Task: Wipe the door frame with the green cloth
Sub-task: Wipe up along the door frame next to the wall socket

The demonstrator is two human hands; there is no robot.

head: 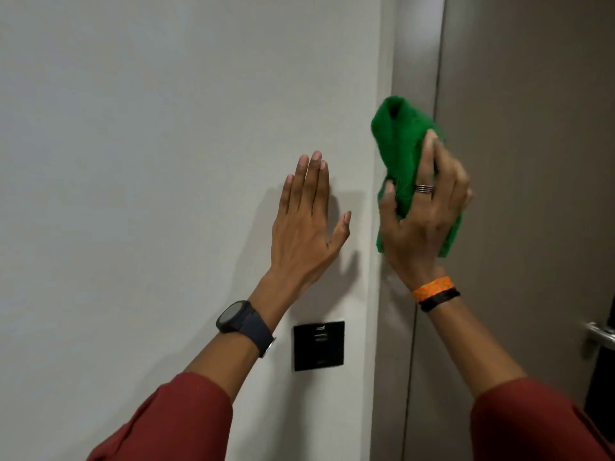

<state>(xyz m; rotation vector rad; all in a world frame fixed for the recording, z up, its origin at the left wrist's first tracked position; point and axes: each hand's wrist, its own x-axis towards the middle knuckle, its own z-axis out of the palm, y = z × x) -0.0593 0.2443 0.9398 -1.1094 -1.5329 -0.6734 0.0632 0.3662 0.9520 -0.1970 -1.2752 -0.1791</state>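
Observation:
A bunched green cloth is pressed against the grey door frame, which runs vertically right of centre. My right hand is shut on the cloth, fingers spread over it, with a ring on one finger and orange and black bands at the wrist. My left hand lies flat and open on the white wall just left of the frame, fingers pointing up; a dark watch sits on that wrist. Part of the cloth is hidden behind my right hand.
A black square wall panel is set in the wall below my left hand. The brown door fills the right side, with a metal handle at its lower right edge.

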